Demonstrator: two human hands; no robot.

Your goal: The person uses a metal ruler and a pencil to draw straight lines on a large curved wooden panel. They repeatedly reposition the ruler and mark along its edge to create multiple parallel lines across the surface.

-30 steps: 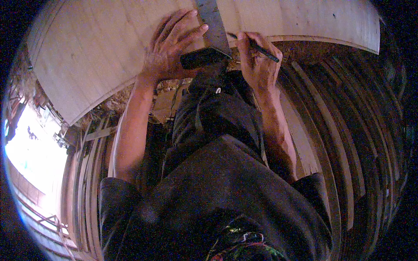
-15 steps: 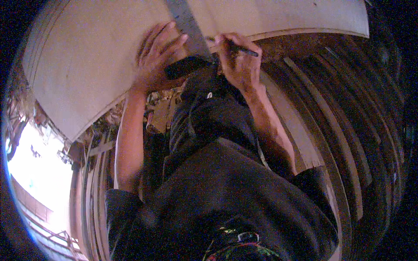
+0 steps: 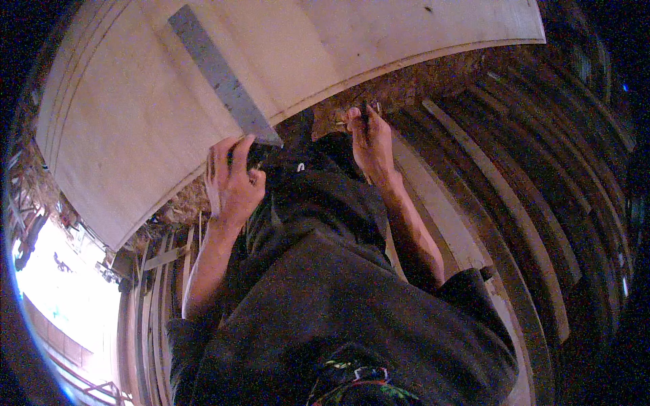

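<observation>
A try square lies with its grey metal blade [image 3: 220, 81] flat across a large pale board [image 3: 135, 128]. My left hand [image 3: 233, 183] is at the board's near edge, its fingers curled around the square's dark stock, which is mostly hidden by the hand and my dark clothing. Off to the right, just beyond that edge, my right hand [image 3: 372, 145] is raised with thumb and fingers pinched together. Between them sits a slim dark pen or pencil [image 3: 376, 107], only partly visible.
Long wooden strips [image 3: 487, 162] are laid side by side on the right. Wood shavings [image 3: 183, 206] show beneath the board's near edge. At lower left, bright light enters by an opening [image 3: 61, 277], beside more upright boards [image 3: 152, 291].
The try square has shifted left and toward me, along with my left hand, whose spread fingers are now curled. My right hand has drawn back from the blade, off the board.
</observation>
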